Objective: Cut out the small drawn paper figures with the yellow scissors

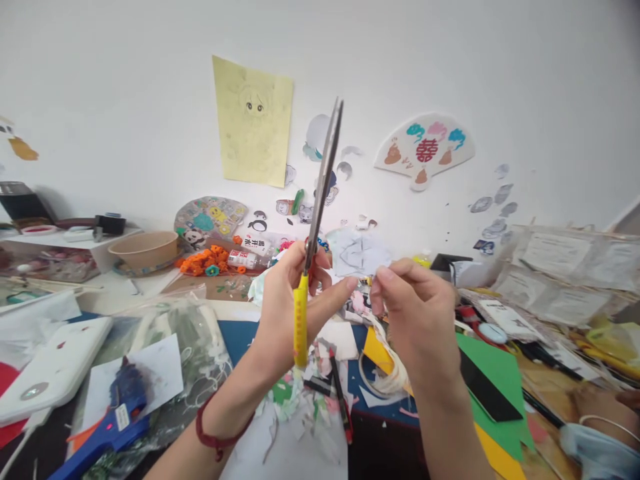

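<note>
My left hand [283, 317], a dark red cord bracelet at its wrist, grips scissors [300, 313] with yellow handles. Their long blades point up and look closed or nearly so. My right hand [423, 310] pinches the right side of a small white paper cutout [356, 259] that carries a pencil line drawing. The left thumb tip is by the cutout's lower edge; I cannot tell if it touches. Below both hands lie paper scraps [295, 400] in several colours on a white sheet, with a dark pen [341, 397] across them.
A blue glue gun [117, 413] and a white phone-like device [55, 367] lie at left. Behind stand a tan bowl [145, 248] and orange flowers [207, 260]. Green card [493, 373] lies at right, near another person's hand [603, 407]. A paper fan [425, 150] hangs on the wall.
</note>
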A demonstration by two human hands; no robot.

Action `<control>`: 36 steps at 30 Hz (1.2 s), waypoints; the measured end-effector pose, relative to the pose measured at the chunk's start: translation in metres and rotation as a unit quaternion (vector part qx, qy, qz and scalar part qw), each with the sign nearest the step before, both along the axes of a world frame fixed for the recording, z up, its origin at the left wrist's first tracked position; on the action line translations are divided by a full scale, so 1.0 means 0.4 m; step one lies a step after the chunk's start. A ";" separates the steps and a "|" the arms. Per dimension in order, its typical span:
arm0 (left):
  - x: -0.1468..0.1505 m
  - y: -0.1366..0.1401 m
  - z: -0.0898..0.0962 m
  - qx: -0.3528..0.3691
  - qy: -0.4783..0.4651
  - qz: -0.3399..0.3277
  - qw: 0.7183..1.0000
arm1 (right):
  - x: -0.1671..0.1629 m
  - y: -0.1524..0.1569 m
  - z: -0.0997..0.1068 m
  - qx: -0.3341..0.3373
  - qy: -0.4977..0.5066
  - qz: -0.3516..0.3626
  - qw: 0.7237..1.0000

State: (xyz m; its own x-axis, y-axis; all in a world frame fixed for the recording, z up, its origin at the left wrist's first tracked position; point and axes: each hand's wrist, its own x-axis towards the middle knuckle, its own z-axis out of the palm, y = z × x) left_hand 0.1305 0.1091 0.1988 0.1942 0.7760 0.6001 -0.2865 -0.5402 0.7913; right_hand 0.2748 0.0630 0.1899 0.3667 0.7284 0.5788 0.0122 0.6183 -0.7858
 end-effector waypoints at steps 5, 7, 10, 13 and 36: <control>0.009 0.007 -0.026 0.056 -0.008 0.034 0.998 | -0.008 -0.001 0.002 -0.005 0.015 0.006 1.000; 0.012 0.010 -0.035 0.083 0.003 0.073 0.994 | -0.011 0.000 0.002 -0.011 0.014 0.000 1.000; 0.013 0.008 -0.041 0.128 0.040 0.151 0.979 | -0.014 0.001 -0.001 -0.011 0.001 -0.034 0.999; 0.014 0.003 -0.040 0.161 0.067 0.191 0.966 | -0.014 0.001 -0.007 0.000 -0.017 -0.074 0.997; 0.021 0.030 -0.078 0.181 0.045 0.162 0.969 | -0.005 0.008 -0.007 -0.071 0.042 0.058 0.995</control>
